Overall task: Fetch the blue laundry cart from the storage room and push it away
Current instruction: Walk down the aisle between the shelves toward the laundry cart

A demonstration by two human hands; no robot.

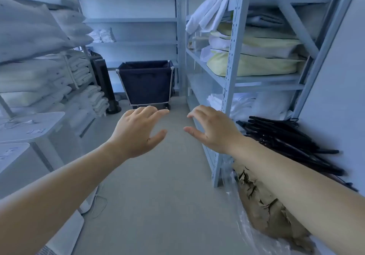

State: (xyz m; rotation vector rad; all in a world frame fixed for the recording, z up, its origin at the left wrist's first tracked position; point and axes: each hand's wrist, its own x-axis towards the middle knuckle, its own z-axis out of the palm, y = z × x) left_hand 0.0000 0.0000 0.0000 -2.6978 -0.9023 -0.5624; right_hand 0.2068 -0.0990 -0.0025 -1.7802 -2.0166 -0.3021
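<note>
Ahead, at the far end of the aisle, the blue laundry cart (146, 82) stands on the floor between the metal shelving units (230, 61), beside a dark tower fan (102, 81). Both arms reach toward it: the left hand (136, 131) and right hand (212, 129) are spread, fingers relaxed, holding nothing, well short of it. Its fabric bag looks soft and slack and seems empty, so probably light on its wheels; the stiff metal top rim looks the place to take hold.

Grey metal shelving (231, 61) stacked with folded white linen (39, 73) lines both walls; pale grey floor (158, 185), cool bluish light.
</note>
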